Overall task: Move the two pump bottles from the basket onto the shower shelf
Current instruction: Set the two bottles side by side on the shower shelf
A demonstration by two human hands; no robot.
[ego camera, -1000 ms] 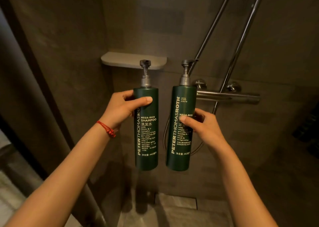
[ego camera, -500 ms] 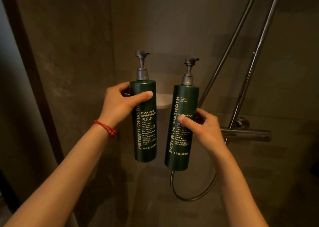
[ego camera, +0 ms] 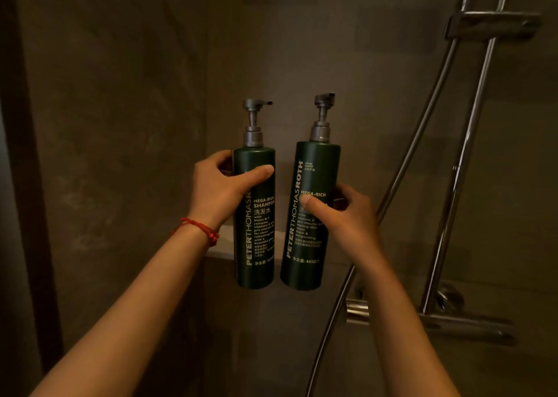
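Both dark green pump bottles raised nearer shelf [ego camera: 222, 253], left hand [ego camera: 220, 189] gripping shampoo bottle [ego camera: 256, 215], right hand [ego camera: 347, 215] gripping second bottle [ego camera: 311, 215]

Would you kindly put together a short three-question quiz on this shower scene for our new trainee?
1. True or false: each hand holds one dark green pump bottle upright.
2. Which wrist wears the red string bracelet? A) left B) right C) neither
3. Fill in: the bottle in the left hand reads MEGA-RICH ____.

Key
1. True. The shampoo bottle is in the left hand and the second bottle in the right hand, both in front of the pale shower shelf, whose edge shows behind them.
2. A.
3. SHAMPOO.
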